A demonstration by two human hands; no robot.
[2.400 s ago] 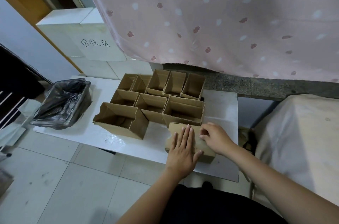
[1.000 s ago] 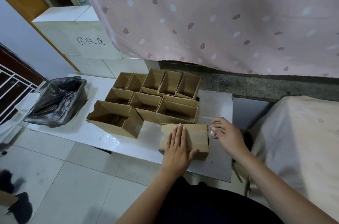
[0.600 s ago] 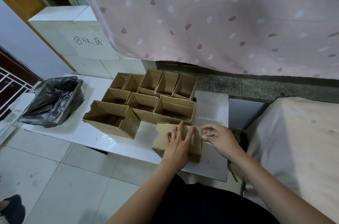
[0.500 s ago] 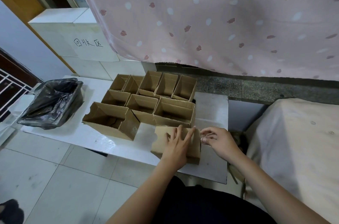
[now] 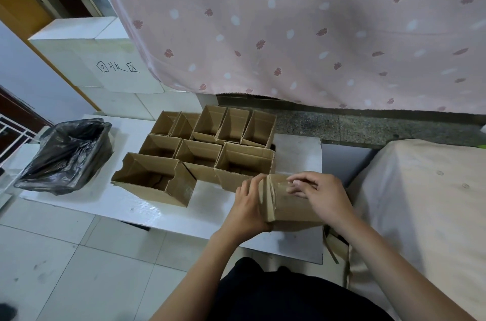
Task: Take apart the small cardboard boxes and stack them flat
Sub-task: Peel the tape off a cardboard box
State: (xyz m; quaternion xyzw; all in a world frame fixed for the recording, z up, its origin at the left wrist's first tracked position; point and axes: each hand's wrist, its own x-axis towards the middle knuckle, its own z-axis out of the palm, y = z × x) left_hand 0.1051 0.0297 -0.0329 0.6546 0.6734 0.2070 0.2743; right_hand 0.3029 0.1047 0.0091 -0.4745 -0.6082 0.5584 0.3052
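Your left hand [image 5: 248, 206] grips the left end of a closed brown cardboard box [image 5: 288, 202], lying on its side at 5 o'clock on the white table [image 5: 126, 205]. Clear tape runs over its top, and your right hand [image 5: 322, 195] pinches this tape with curled fingers. The open boxes [image 5: 210, 147] stand together at 11 o'clock from it.

Taped brown box [image 5: 289, 205] tipped on edge at table's near side; nine open boxes [image 5: 200, 147] clustered behind
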